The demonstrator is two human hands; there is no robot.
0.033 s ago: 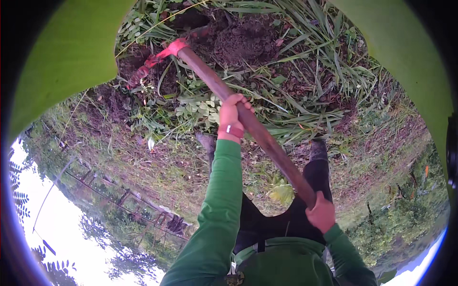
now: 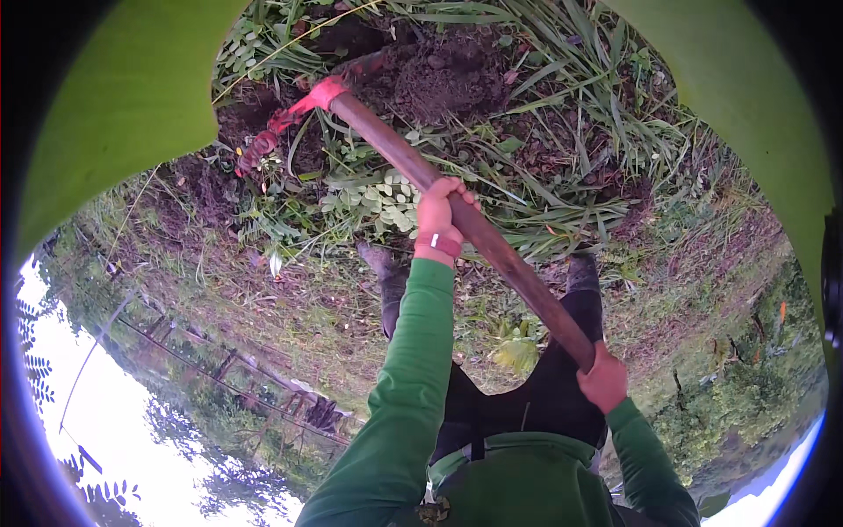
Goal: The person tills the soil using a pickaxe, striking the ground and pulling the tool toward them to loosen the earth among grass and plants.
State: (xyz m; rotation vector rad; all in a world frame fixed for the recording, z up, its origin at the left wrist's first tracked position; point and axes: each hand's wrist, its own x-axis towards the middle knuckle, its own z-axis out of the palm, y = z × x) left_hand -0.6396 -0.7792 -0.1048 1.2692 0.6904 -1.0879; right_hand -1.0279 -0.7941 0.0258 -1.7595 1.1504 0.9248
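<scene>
Left hand (image 2: 442,209) and right hand (image 2: 604,378) are gripping a long-handled digging tool (image 2: 518,274), which is slanting across the middle.

From the left, the red head (image 2: 327,92) is sitting among dark soil and weeds at the upper left; whether its tip is touching the ground, one cannot tell. Next, a booted left foot (image 2: 385,270) is standing on the ground; the left hand, with a red wristband (image 2: 439,244) below it, is wrapping round mid-handle; beyond, loose dark soil (image 2: 448,81) is lying near the head. Farther right, the right hand is closing round the handle's lower end.
</scene>
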